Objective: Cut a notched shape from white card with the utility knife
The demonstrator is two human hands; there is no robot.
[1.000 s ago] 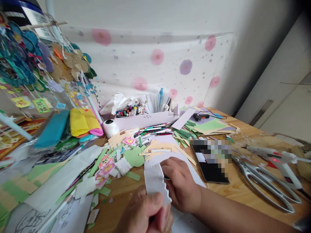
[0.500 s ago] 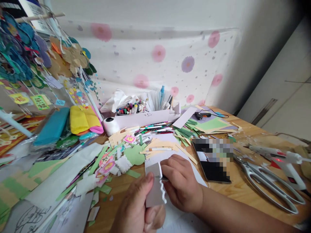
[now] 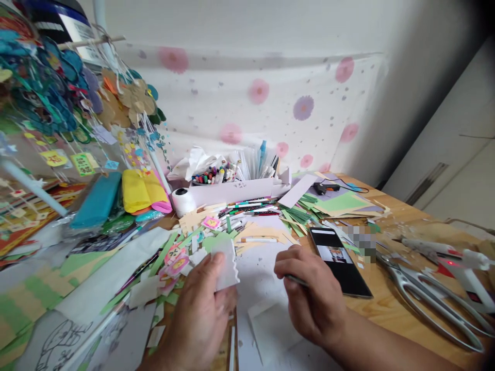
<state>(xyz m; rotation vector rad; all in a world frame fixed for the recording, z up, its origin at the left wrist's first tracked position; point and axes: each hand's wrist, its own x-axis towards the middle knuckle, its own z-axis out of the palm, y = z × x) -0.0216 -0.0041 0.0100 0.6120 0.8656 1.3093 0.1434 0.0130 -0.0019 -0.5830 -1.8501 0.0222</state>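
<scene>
Standing at the far middle of the wooden table (image 3: 390, 304), a long white box (image 3: 235, 189) contains crayons and markers on its left and upright pens and white strips on its right. Just left of it sits a white thread spool (image 3: 183, 201); loose pens (image 3: 247, 207) lie in front. Green and tan paper offcuts litter the centre, a phone (image 3: 340, 260) lies right of the hands, and large metal scissors (image 3: 429, 299) and a glue gun (image 3: 460, 263) lie further right. Left hand (image 3: 199, 319) pinches a small white paper piece (image 3: 226, 270) between thumb and fingers, held near centre above a white sheet (image 3: 257, 281). That piece is pale, roughly rectangular, its right edge cut in zigzag. Right hand (image 3: 313, 299), closed round a thin dark tool (image 3: 297, 281), rests beside it; the tool's kind cannot be told
</scene>
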